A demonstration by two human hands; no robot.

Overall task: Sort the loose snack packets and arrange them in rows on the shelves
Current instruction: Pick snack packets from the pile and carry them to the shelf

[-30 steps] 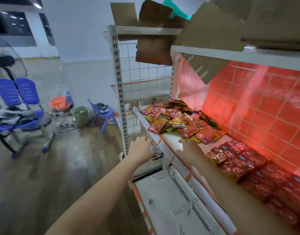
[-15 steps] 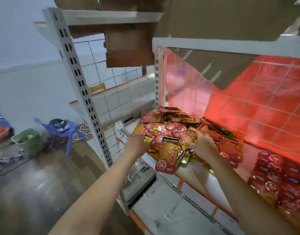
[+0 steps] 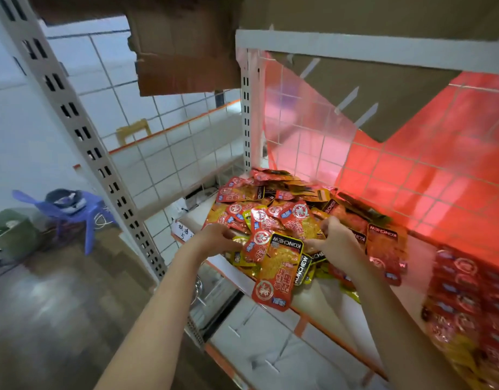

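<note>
While only the head camera shows this moment, it shows both hands plunged into the heap of loose snack packets (image 3: 284, 218) at the left end of the white shelf (image 3: 321, 302). The left hand (image 3: 214, 239) curls its fingers over packets at the near-left edge of the heap, apparently gripping them. The right hand (image 3: 337, 243) is likewise curled into the heap's right side, fingers buried among the foil. One orange Konchew packet (image 3: 279, 273) hangs over the shelf lip and looks ready to slide off.

To do this step well, I would pull that overhanging packet back first, then lift out one flavour at a time, squaring each handful before laying it beside the finished rows of red packets (image 3: 468, 294) further right.

Fingertips of both hands are hidden under packets, so exactly which ones each holds is unclear. Rows at the right edge are blurred and cut off, and cardboard (image 3: 183, 46) blocks the shelf above.
</note>
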